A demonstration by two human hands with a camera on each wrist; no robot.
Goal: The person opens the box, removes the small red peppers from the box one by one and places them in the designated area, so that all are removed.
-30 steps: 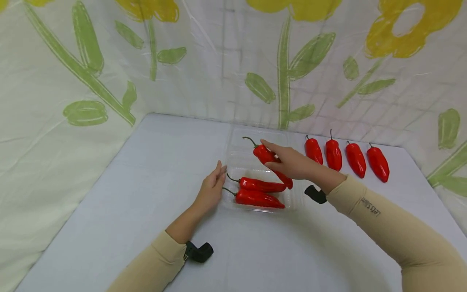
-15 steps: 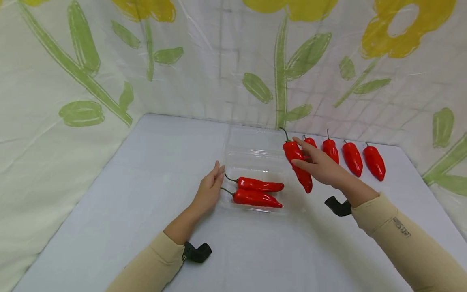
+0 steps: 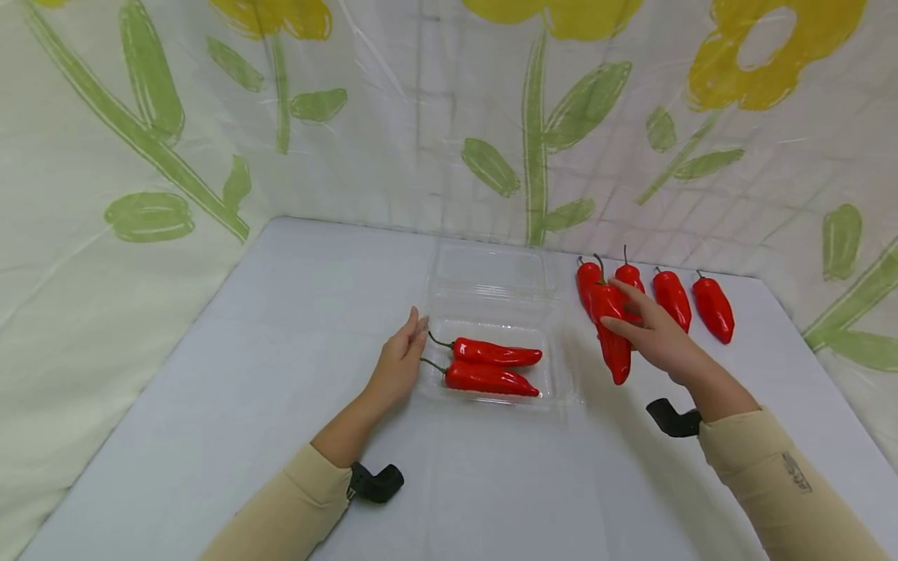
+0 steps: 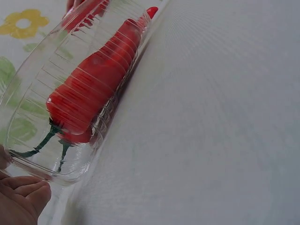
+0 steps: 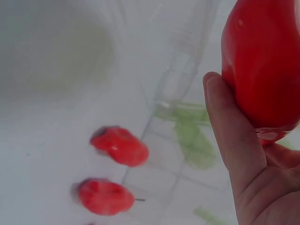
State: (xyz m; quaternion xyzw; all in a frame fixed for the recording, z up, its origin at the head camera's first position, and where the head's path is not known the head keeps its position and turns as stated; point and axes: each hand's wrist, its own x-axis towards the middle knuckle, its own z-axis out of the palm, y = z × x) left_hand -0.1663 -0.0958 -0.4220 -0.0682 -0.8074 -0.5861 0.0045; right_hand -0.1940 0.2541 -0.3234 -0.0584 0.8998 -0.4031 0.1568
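Observation:
My right hand (image 3: 652,331) holds a long red pepper (image 3: 612,343) between thumb and fingers, its green stem up and its tip down, right of the clear container. In the right wrist view the thumb lies along this pepper (image 5: 262,61). Two more red peppers, a back one (image 3: 494,352) and a front one (image 3: 487,379), lie side by side in the container (image 3: 554,366), stems to the left. My left hand (image 3: 398,362) rests at the container's left end with fingers extended; in the left wrist view its fingertips are right at the rim (image 4: 61,178).
Several red peppers (image 3: 713,310) lie in a row at the table's back right, partly behind the right hand. The container's clear lid (image 3: 491,269) lies folded back toward the flower-patterned sheet (image 3: 393,156). A white cloth covers the table (image 3: 491,483).
The right hand has moved right with its pepper, from over the container to in front of the row, and the pepper now hangs more upright. The left hand stays at the container.

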